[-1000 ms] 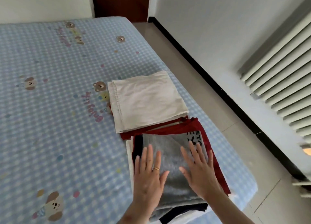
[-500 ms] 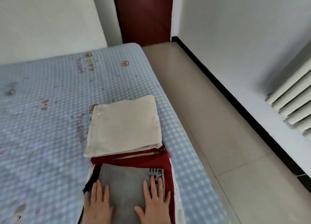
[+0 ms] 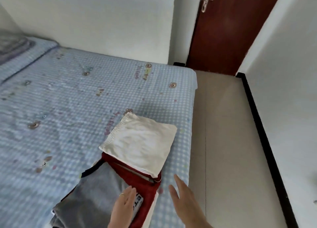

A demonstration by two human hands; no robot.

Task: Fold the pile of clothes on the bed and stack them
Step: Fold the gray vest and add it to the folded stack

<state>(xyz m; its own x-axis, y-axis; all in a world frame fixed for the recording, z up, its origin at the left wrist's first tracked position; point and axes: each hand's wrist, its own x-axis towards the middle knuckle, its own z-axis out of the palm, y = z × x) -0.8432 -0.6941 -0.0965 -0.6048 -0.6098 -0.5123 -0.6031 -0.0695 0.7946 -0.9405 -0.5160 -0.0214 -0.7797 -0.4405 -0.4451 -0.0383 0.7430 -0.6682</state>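
Under and left of the left hand [image 3: 123,209]: folded grey knit garment [image 3: 92,197] atop a stack, dark red folded cloth [image 3: 145,191] beneath. Fingers straight, flat on the grey top. Beyond both hands: folded cream cotton cloth [image 3: 140,143]. Farther right: right hand [image 3: 184,195] spread, over the blue checked bedsheet [image 3: 72,99].

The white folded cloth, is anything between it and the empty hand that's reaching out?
Nothing visible. The right hand hovers open above the bed, and only bare checked sheet lies between it and the white folded cloth. The left hand rests on the grey garment.
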